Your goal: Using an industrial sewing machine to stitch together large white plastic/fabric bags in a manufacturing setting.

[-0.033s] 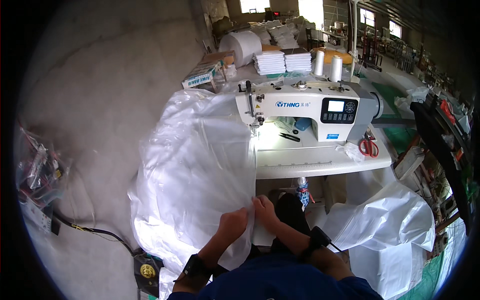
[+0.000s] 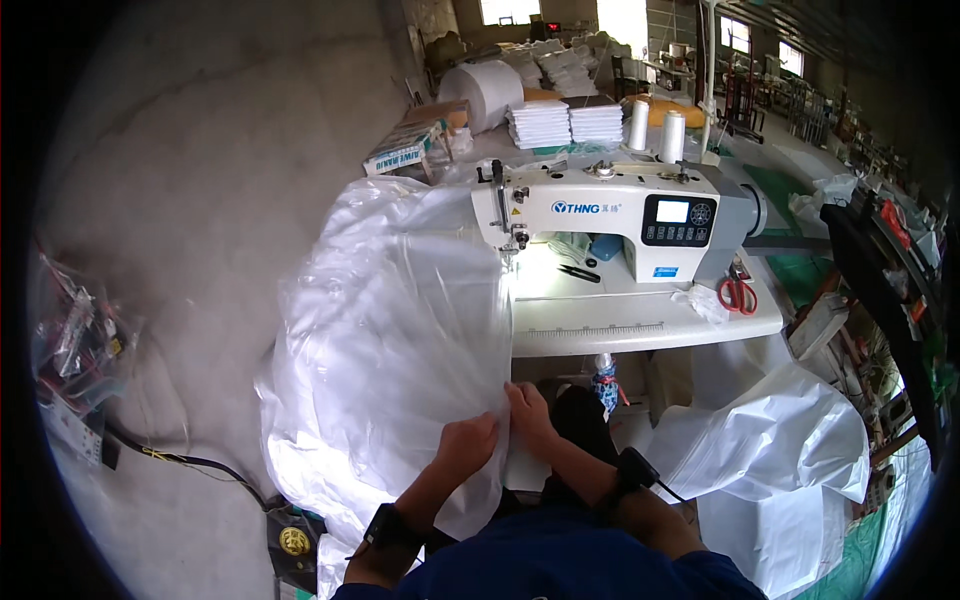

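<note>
A large translucent white plastic sheet spreads over the left of the sewing table and hangs down toward my lap. Its right edge runs up to the needle area of a white sewing machine, where a light shines. My left hand is closed on the sheet near this edge. Just to the right and a little farther forward, my right hand pinches the same edge. Both hands are below the table's front edge, with the fingertips partly hidden.
On the white tabletop lie black tweezers and red-handled scissors. Thread cones and folded white stacks stand behind the machine. More white sheeting hangs at right. A bag of scraps is at far left.
My right hand has slid slightly forward along the sheet's edge. The left hand has shifted very little. The sewing machine and the things on the table look the same.
</note>
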Available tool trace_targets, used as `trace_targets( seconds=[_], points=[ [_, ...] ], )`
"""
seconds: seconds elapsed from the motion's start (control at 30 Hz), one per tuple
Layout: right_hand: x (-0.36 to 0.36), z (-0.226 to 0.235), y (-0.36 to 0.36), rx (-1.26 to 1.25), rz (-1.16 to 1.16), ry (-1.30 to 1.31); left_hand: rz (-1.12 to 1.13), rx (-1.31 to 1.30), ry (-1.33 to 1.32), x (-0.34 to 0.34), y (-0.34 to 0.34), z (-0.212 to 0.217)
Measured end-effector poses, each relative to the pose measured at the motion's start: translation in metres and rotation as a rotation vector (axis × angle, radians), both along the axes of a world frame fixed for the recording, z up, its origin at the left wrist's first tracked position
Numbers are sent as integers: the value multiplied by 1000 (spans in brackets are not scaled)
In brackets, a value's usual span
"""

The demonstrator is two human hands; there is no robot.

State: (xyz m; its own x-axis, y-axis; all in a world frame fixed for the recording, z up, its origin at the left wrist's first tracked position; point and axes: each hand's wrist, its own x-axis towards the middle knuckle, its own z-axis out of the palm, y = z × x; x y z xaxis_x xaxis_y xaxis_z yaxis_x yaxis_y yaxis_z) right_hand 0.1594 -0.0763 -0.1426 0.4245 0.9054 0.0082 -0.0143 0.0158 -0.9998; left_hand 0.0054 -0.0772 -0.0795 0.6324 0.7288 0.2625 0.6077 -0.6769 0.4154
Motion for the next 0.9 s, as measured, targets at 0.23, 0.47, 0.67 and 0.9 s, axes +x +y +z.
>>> trace_targets(
  seconds=[0.23, 0.47, 0.67, 0.9],
  points=[
    [4, 23, 50, 45, -154, -451, -142, -126, 173, 8, 12, 36],
    [14, 66, 38, -238, 61, -1042, 33, -147, -68, -35, 31, 48],
    [25, 74, 71, -252, 47, -1207, 252, 181, -215, -65, 69, 44],
    [50, 87, 116, -289, 115, -1274, 422, 261, -130, -101, 120, 25]
  ],
)
